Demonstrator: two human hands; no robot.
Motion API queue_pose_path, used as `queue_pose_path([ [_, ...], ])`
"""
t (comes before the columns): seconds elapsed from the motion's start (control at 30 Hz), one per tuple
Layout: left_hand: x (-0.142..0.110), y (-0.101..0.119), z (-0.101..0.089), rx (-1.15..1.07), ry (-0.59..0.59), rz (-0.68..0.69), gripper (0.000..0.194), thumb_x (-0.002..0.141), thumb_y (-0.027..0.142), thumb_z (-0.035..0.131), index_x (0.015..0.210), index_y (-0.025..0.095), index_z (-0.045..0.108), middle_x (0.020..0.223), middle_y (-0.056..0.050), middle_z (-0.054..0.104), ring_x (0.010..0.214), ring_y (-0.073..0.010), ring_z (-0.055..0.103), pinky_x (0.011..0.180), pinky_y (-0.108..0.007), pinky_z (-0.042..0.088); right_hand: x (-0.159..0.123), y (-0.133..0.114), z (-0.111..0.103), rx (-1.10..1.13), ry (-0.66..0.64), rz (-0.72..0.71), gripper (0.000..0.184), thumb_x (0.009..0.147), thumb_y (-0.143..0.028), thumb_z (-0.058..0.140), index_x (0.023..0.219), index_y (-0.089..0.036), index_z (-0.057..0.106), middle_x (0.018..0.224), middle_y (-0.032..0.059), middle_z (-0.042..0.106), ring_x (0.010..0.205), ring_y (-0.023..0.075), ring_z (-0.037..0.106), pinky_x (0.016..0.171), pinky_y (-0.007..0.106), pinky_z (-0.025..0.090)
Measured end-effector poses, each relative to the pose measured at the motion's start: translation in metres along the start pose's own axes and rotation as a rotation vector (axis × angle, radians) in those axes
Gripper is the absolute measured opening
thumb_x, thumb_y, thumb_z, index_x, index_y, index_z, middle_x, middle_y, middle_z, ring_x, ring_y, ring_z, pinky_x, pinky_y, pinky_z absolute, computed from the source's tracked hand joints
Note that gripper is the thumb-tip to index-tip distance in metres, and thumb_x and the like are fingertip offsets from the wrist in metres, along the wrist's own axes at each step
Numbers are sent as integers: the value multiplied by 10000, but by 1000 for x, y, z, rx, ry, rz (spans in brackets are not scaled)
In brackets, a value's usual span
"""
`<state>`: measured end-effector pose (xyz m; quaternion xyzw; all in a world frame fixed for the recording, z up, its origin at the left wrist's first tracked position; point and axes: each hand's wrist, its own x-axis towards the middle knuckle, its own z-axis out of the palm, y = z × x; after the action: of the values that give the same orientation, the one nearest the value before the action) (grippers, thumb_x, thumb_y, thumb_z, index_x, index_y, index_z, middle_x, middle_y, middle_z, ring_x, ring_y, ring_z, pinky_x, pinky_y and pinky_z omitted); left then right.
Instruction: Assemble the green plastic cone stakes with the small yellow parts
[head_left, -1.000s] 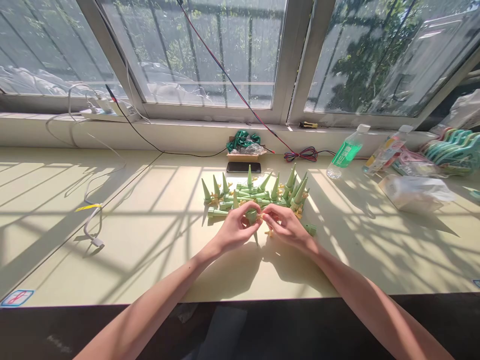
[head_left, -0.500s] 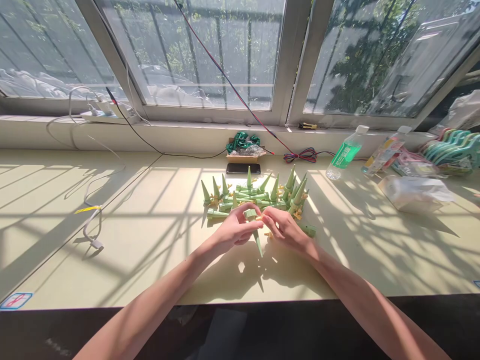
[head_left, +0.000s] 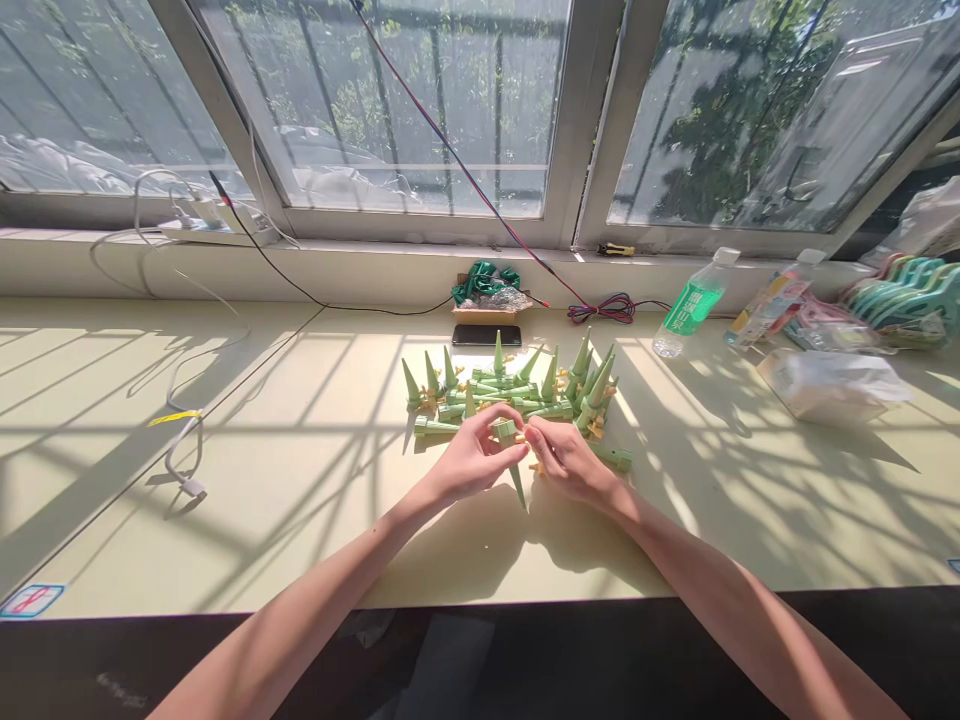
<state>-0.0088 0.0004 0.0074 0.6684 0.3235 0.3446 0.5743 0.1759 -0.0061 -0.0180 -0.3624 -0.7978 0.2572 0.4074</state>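
Note:
In the head view my left hand (head_left: pixel 480 455) is closed around a green plant watering spike (head_left: pixel 518 484). Its wide, ribbed cap is up and its tapered tip points down toward the table. My right hand (head_left: pixel 570 455) pinches a small yellow valve piece (head_left: pixel 521 437) at the side of that cap; the fingers hide part of it. Just beyond both hands is a cluster of more green watering spikes (head_left: pixel 499 358), some upright and some lying down, with yellow valve pieces (head_left: pixel 598 428) among them.
A black phone (head_left: pixel 487 336) lies behind the cluster, before a small box (head_left: pixel 491 318) of green material. To the right stand a green-labelled bottle (head_left: pixel 691 308) and a white plastic-wrapped packet (head_left: pixel 829 385). A white cable (head_left: pixel 193 487) lies left. The table's front edge runs below my forearms.
The spike in my left hand has shifted slightly right, its cap turned a little. My left fingers have moved slightly around it. My right hand stays almost in place.

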Motion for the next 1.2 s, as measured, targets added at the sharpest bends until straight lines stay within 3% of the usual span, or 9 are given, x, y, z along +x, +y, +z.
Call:
queue_pose_path([
  [0.33,-3,-4,1,201,71,129,201,891,293,658,1009,178,544,828,23,540,450,-13,416,374,-131,332,0,1,0,32,17,43,388,1047,-358,332,689,-217,378,611,-23,406,533,128,348,526,282,293],
  [0.53,-3,-5,0,215,79,144,210,884,296,667,1013,177,552,877,5,567,464,-14,437,383,-130,350,2,0,1,47,3,73,393,1039,-346,330,670,-220,382,599,-15,404,535,141,359,533,293,303],
  [0.63,-1,-4,-1,140,71,96,233,872,316,690,997,183,545,721,38,550,411,-23,420,356,-129,330,2,1,2,51,6,85,406,1047,-387,322,681,-219,368,612,-21,402,544,136,362,534,283,289],
  [0.77,1,-2,-2,-83,-7,-51,327,840,376,733,1010,205,511,420,131,352,316,-45,299,308,-130,248,0,-1,-1,27,-12,58,403,1052,-423,333,704,-221,347,634,-30,402,553,126,354,536,268,280],
  [0.93,1,0,-4,-233,-54,-151,383,787,386,795,995,224,516,426,135,325,351,-29,220,316,-114,194,-1,-3,-5,-35,-40,0,369,1058,-417,325,743,-225,328,652,-39,385,556,119,348,547,259,294],
  [1.2,-1,-1,-5,-240,-77,-173,359,818,432,761,997,230,524,436,133,315,373,-30,198,326,-113,178,0,-1,-4,-55,-30,-63,408,1066,-466,278,735,-227,287,644,-47,344,544,107,315,533,254,273],
])
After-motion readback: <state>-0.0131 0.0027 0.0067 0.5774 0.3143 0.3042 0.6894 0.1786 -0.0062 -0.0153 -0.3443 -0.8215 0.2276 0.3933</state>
